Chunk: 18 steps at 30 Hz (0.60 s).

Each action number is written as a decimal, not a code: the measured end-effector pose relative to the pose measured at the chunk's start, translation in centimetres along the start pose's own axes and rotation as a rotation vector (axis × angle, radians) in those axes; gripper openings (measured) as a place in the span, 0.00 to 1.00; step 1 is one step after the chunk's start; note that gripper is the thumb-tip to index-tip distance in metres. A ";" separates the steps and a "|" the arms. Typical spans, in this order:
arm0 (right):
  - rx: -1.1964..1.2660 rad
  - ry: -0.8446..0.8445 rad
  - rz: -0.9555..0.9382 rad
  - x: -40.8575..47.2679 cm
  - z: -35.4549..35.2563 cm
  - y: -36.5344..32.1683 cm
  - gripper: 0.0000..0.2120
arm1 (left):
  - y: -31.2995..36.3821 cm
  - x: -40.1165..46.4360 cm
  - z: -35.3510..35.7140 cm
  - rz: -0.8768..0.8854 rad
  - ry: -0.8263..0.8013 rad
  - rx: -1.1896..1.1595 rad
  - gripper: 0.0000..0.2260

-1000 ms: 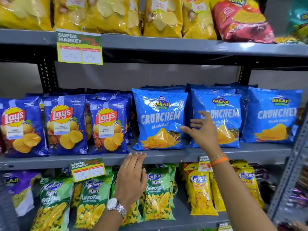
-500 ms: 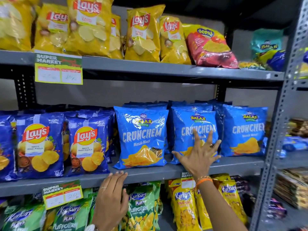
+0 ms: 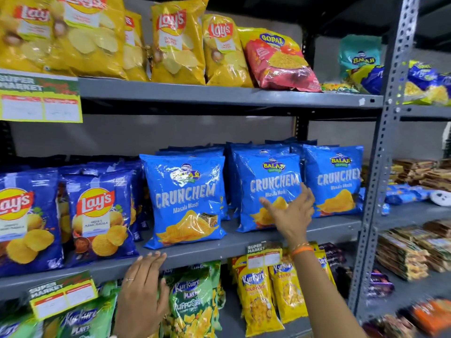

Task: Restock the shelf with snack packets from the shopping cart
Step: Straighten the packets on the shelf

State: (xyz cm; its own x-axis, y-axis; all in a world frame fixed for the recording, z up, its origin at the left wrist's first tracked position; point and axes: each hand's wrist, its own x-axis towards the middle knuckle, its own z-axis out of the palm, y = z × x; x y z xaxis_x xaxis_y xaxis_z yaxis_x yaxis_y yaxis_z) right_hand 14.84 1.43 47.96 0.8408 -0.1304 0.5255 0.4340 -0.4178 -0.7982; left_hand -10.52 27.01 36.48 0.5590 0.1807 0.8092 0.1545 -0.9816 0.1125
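Hands first: our right hand (image 3: 291,213) is spread wide and empty against the middle blue chip packet (image 3: 267,191); our left hand (image 3: 144,289), also spread and empty, rests on the shelf (image 3: 219,248) edge below. A careless shove could topple that upright packet backward. No cart is visible.

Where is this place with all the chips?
Most likely a supermarket snack aisle: metal shelves hold rows of chip packets, and price tags printed "Super Market" hang on the shelf edges.
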 end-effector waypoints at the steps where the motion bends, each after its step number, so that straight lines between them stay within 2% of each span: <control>1: 0.105 -0.005 0.020 0.8 -0.9 0.3 0.62 | 0.1 0.0 -0.1 0.001 -0.004 0.007 0.23; 3: 0.261 -0.080 0.076 2.3 -2.4 0.7 0.56 | 0.3 0.0 -0.2 -0.003 -0.008 0.033 0.23; 6: 0.303 -0.211 0.140 3.9 -3.1 0.1 0.45 | 0.5 0.0 0.0 -0.035 0.001 0.054 0.23; 10: 0.426 -0.315 0.137 5.6 -3.2 -0.1 0.31 | 0.6 0.1 0.8 -0.064 0.033 0.080 0.22; 14: 0.502 -0.336 0.091 6.6 -3.3 0.7 0.28 | 0.6 0.1 1.0 -0.048 0.058 0.095 0.22; 18: 0.552 -0.258 0.056 7.4 -3.0 2.0 0.35 | 0.6 0.3 1.1 -0.028 0.074 0.105 0.22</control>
State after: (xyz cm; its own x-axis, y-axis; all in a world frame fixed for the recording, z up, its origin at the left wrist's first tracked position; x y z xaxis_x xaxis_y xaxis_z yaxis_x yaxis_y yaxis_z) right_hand 20.97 -3.04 51.16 0.8885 0.1121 0.4450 0.4324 0.1203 -0.8936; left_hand -9.39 26.54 36.12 0.4922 0.1986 0.8475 0.2556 -0.9637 0.0773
